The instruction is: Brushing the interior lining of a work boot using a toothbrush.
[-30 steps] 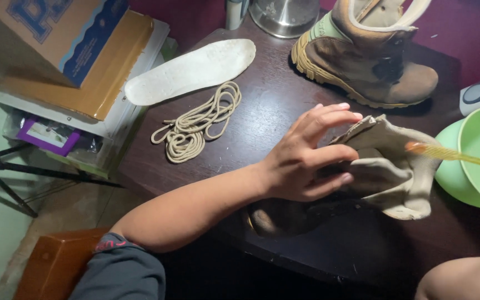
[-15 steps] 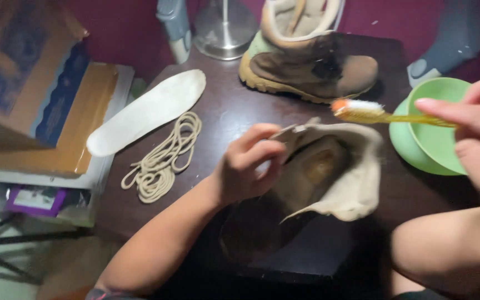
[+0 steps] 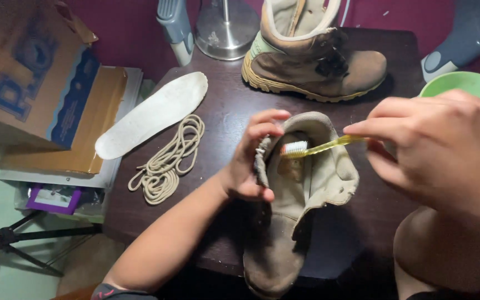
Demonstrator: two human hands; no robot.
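Boot (image 3: 284,222) lies on the dark table (image 3: 223,105), its long axis running toward and away from the camera: toe at the near edge, open collar pointing to the far side. Beyond it a second boot (image 3: 312,66) stands upright, toe to the right. A cardboard box (image 3: 29,78) sits at far left, with an insole (image 3: 151,114) and coiled laces (image 3: 168,161) between it and the boot. Right hand (image 3: 445,150) pinches a yellow toothbrush (image 3: 320,147), lying crosswise with bristles leftward inside the collar. Left hand (image 3: 251,161) grips the collar's left edge, fingers curled over it. A green bowl (image 3: 462,83) shows behind the right hand.
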